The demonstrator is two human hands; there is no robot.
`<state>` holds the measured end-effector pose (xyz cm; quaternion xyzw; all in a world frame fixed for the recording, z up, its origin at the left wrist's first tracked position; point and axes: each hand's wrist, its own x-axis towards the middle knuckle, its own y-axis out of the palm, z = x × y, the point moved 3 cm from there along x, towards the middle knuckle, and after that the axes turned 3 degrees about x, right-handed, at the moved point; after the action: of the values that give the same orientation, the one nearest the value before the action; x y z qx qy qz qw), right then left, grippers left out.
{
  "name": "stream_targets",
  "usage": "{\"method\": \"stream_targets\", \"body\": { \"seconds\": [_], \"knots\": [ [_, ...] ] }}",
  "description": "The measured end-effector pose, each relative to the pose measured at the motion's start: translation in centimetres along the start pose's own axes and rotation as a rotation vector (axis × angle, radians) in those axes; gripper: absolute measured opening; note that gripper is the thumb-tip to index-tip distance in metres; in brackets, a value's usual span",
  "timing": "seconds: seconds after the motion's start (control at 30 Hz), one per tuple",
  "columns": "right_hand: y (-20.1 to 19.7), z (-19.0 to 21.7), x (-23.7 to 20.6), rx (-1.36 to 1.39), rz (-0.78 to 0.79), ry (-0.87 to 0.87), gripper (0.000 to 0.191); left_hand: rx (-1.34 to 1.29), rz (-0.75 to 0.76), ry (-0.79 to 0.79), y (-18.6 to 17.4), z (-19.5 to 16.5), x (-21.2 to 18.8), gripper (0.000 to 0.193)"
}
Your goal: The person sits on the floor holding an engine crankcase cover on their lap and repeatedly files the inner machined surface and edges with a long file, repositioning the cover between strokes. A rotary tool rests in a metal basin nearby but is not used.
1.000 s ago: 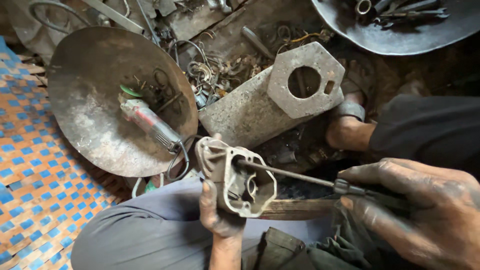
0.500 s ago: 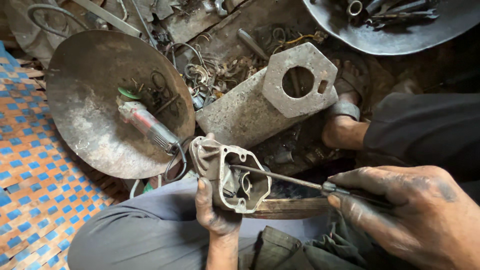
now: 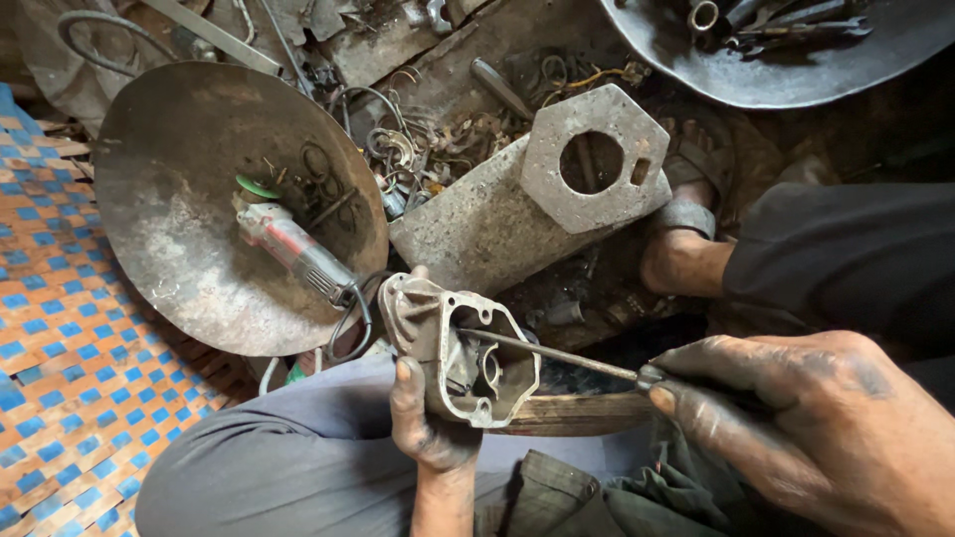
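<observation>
The left hand [image 3: 430,423] grips a grimy grey metal housing [image 3: 458,348] from below, fingers [image 3: 406,383] closed around its lower edge and holding it over the person's lap, above the grey trouser leg [image 3: 288,457]. The housing's open cavity faces up, with round bores showing inside. The right hand [image 3: 826,428], dark with grease, is closed around the handle of a screwdriver [image 3: 557,356]; its thin shaft runs leftward and the tip sits inside the housing's cavity. Just under the housing and shaft lies a wooden block [image 3: 577,413], resting across the lap. Beyond the knees, on the floor, a large rusty round pan [image 3: 169,179] carries an angle grinder [image 3: 293,249] with a green disc, its cable looping toward the housing. To the right of the pan stands a heavy grey metal block with a hexagonal end and a round hole [image 3: 587,164], leaning among loose wire and scrap. A sandalled foot [image 3: 686,239] rests beside that block. At the top right corner a second dark pan [image 3: 796,60] holds tools. A blue and orange woven mat [image 3: 60,338] covers the floor at the left edge.
</observation>
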<state>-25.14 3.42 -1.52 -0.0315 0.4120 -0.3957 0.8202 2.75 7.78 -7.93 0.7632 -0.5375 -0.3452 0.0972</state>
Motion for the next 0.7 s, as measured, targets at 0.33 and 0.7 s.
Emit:
{"method": "stream_targets", "body": {
  "seconds": [0.33,0.7],
  "knots": [
    [0.01,-0.02,0.11,0.033,0.027,0.002,0.034,0.023,-0.046,0.002,-0.18,0.04,0.11,0.09],
    [0.11,-0.35,0.12,0.038,0.08,0.078,0.035,0.016,-0.013,-0.015,0.16,0.05,-0.02,0.092]
  ]
}}
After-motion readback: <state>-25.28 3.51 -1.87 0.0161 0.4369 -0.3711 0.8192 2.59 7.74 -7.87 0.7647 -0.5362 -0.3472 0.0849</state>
